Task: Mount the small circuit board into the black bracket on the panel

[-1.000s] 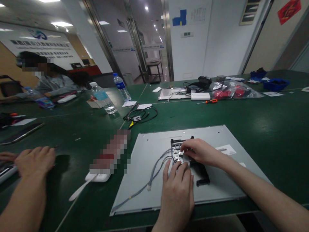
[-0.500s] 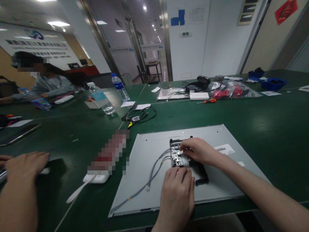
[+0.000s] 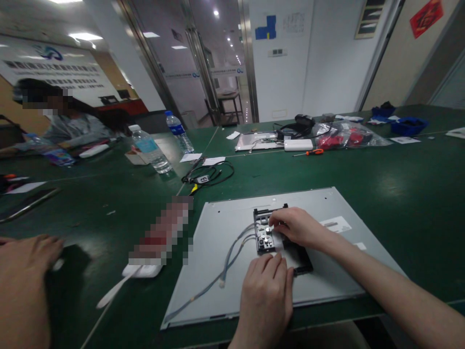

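A grey metal panel (image 3: 218,232) lies flat on the green table in front of me. A small circuit board (image 3: 264,237) sits in a black frame (image 3: 303,264) at the panel's middle. My right hand (image 3: 298,228) pinches the board's right edge. My left hand (image 3: 267,291) rests on the panel just in front of the frame. Its fingers are curled together, and what lies under them is hidden. A grey cable (image 3: 232,252) runs from the board to the left front of the panel and ends in a loose white plug.
Another person's hand (image 3: 22,276) lies on the table at the far left, beside a white device (image 3: 141,270). Farther back are two water bottles (image 3: 148,150), coiled black cables (image 3: 209,174), an orange screwdriver (image 3: 312,152) and a plastic bag (image 3: 345,135). A person (image 3: 72,126) sits at the back left.
My left hand has slid off the circuit board toward me and curled its fingers. My right hand has stayed at the board. The other person's hand has drifted left.
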Demonstrator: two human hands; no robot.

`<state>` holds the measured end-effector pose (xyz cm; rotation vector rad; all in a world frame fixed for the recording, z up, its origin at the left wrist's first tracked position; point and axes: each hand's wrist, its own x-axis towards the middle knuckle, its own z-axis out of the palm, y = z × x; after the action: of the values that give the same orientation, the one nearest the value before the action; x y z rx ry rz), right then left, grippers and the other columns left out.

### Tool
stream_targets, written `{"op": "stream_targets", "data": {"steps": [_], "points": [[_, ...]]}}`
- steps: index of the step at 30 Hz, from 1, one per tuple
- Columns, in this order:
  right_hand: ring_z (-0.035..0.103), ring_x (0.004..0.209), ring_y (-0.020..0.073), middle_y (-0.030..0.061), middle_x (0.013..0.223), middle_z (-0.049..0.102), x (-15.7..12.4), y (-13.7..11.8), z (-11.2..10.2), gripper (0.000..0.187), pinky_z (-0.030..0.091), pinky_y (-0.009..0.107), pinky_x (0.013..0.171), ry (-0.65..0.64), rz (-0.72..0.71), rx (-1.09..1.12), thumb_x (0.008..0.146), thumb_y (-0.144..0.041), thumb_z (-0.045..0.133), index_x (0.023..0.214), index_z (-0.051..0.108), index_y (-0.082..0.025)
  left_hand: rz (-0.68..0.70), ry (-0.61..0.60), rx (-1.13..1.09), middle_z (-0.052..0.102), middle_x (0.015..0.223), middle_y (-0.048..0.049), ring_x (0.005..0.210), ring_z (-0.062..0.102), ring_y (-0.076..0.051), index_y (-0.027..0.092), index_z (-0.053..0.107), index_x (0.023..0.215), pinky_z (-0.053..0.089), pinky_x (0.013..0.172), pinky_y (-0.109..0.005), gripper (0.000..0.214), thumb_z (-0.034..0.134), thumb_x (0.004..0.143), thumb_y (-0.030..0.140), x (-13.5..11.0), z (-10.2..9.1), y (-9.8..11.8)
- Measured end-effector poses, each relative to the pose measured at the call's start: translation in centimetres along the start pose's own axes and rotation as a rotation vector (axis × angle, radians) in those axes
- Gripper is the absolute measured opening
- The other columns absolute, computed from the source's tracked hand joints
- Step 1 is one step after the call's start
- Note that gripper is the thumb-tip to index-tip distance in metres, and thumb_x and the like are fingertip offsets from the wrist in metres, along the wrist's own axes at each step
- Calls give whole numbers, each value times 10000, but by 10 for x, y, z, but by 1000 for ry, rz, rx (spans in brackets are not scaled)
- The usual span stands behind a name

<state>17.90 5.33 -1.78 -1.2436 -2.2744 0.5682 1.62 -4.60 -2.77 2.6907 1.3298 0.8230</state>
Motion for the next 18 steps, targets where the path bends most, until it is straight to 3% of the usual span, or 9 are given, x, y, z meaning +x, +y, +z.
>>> {"op": "stream_targets", "data": {"steps": [11,18], "points": [[569,653,118,-1,740,668,-1,-4,-4,132,363,221,620,3,36,8,796,-136,593,885,650,-215,11,9,21,658,987,-81,886,578,-237,150,641,993,514,770,-411,183,492,886,161,0,1,0],[597,713,137,11,785,684,-2,-3,-4,114,381,235,665,18,39,2,791,-145,594,852,660,-214,-13,2,14,634,963,-87,887,574,-246,162,638,941,501,778,-428,160,490,879,158,3,-3,2]]}}
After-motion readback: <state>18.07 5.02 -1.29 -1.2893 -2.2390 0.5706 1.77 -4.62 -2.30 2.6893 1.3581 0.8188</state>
